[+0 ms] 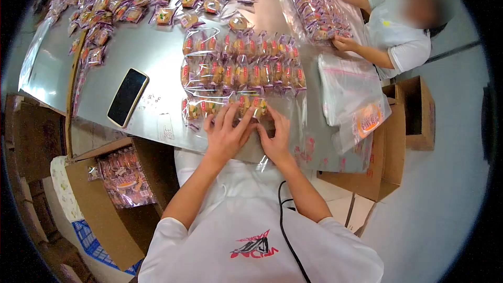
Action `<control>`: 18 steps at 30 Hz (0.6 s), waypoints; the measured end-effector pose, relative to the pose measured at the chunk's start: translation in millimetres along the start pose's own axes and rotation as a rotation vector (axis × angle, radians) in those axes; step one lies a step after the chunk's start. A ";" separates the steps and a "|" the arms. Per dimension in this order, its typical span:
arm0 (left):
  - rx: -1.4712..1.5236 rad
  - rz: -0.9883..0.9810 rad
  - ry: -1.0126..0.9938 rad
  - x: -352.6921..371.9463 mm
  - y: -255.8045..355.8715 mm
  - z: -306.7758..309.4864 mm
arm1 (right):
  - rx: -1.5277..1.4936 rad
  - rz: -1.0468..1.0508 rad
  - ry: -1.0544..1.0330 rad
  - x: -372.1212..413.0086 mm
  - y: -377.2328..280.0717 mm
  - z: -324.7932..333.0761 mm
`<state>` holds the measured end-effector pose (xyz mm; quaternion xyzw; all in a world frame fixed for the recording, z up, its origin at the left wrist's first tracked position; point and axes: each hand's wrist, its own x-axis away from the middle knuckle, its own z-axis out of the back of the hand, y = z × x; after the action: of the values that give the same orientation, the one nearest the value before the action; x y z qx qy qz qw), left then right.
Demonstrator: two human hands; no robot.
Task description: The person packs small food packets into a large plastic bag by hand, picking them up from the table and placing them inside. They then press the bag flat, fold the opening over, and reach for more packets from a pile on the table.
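Note:
Several small wrapped cakes (242, 73) stand in three rows inside a large clear plastic bag (294, 112) on the metal table. The front row is shorter than the two behind it. My left hand (229, 132) lies over this front row, fingers spread, fingertips touching the wrappers or the film above them. At the row's right end is my right hand (274, 136), its fingers apart and slightly bent, the thumb close to my left hand. Whether either hand pinches the film cannot be made out.
A phone (128, 97) lies left of the bag. Loose wrapped cakes (164, 15) heap across the back. Flat clear bags (343, 86) are stacked at the right. Beyond them, a co-worker (401, 31) handles a filled bag (317, 10). An open carton (99, 199) holds a filled pack below left.

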<state>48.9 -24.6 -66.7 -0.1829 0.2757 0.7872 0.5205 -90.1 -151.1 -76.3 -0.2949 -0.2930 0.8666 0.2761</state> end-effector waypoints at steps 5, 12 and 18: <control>-0.015 0.012 0.030 -4.6 2.8 2.0 | -0.022 0.039 -0.035 1.5 -1.1 4.6; -0.027 -0.036 -0.057 -3.8 -0.3 5.6 | 0.073 0.112 -0.036 -3.1 -43.1 33.0; -0.013 -0.040 0.002 -4.2 -3.5 -0.4 | -0.141 0.609 0.069 -22.0 -75.5 72.3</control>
<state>53.8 -26.8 -65.4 -0.1926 0.2676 0.7781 0.5346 -100.8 -139.4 29.3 -0.4169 -0.2410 0.8764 -0.0076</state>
